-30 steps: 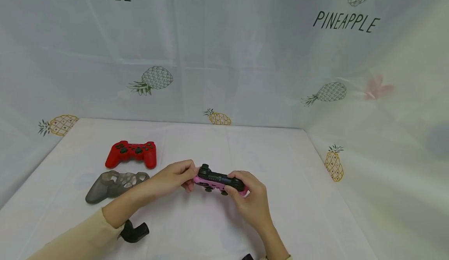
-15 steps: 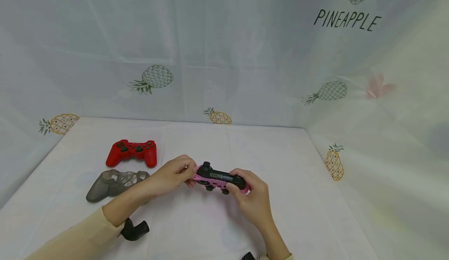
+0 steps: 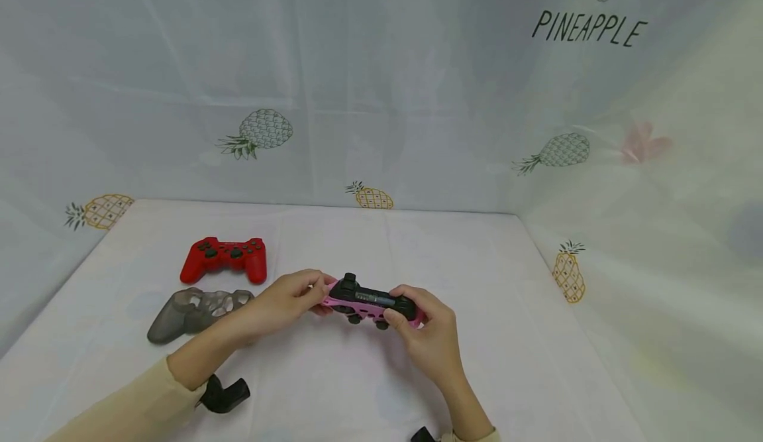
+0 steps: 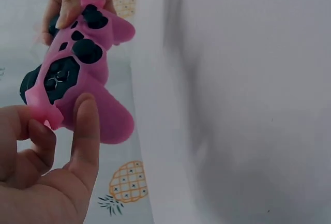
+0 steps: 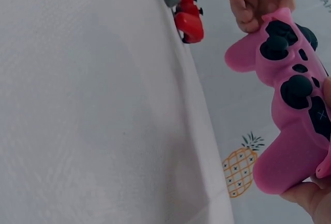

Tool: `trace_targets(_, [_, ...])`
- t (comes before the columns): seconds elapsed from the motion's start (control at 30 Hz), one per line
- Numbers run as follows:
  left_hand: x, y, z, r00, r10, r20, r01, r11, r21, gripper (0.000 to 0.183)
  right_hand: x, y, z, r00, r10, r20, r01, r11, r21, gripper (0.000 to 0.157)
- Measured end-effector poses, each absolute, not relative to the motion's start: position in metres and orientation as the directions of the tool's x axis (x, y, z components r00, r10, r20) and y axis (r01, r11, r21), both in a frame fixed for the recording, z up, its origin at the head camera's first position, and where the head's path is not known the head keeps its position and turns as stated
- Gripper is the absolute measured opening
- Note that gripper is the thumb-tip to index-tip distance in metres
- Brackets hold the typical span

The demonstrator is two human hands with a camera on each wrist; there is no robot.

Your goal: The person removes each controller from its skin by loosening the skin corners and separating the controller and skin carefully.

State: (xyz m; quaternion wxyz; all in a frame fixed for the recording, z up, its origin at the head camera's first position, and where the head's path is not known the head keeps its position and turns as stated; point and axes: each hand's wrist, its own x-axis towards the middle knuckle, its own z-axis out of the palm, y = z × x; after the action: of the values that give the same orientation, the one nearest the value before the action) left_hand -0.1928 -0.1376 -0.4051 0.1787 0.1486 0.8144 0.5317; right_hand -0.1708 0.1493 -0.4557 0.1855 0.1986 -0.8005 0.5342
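- Controller (image 3: 372, 301), mid-frame: black top in head view, pink cover (image 4: 113, 119) frontally in wrist views.
- Left hand (image 3: 292, 303): fingers pinch cover's corner.
- Right hand (image 3: 430, 337): fingers clasp opposite end.

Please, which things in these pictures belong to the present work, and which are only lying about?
In the work:
pink cover, on the black controller
left hand, pinching the cover's edge
right hand, gripping the controller

Seemingly only lying about:
red controller
grey controller-shaped piece

The person's left hand (image 3: 298, 299) is easing slightly outward to the left, and a little more of the pink cover (image 4: 93, 81) is showing beside its fingertips.
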Motion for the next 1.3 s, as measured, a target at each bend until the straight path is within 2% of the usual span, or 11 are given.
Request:
trace_targets(0.33, [-0.194,-0.137,-0.412,-0.916,0.400,-0.041,0.141,0.413,0.900,0.025,-0.172,0.151,-0.457,-0.890,-0.051,0.452,-0.447,0.289,-0.847,0.033])
trace_targets(0.53, [-0.194,-0.140,-0.417,-0.907,0.411,0.090,0.276,0.420,0.864,0.026,-0.171,0.153,-0.452,-0.936,-0.069,0.345,-0.352,0.204,-0.913,0.033])
trace_targets(0.67, [-0.195,-0.141,-0.419,-0.895,0.427,0.130,0.307,0.377,0.874,0.026,-0.171,0.154,-0.450,-0.956,-0.084,0.281,-0.291,0.159,-0.943,0.032])
trace_targets(1.03, [-0.197,-0.141,-0.430,-0.880,0.472,0.049,0.233,0.340,0.911,0.020,-0.170,0.154,-0.451,-0.984,-0.112,0.136,-0.150,0.130,-0.980,0.034])
trace_targets(1.3, [-0.195,-0.140,-0.431,-0.893,0.450,-0.009,0.191,0.399,0.897,0.025,-0.172,0.153,-0.452,-0.989,-0.115,0.091,-0.109,0.156,-0.982,0.039])
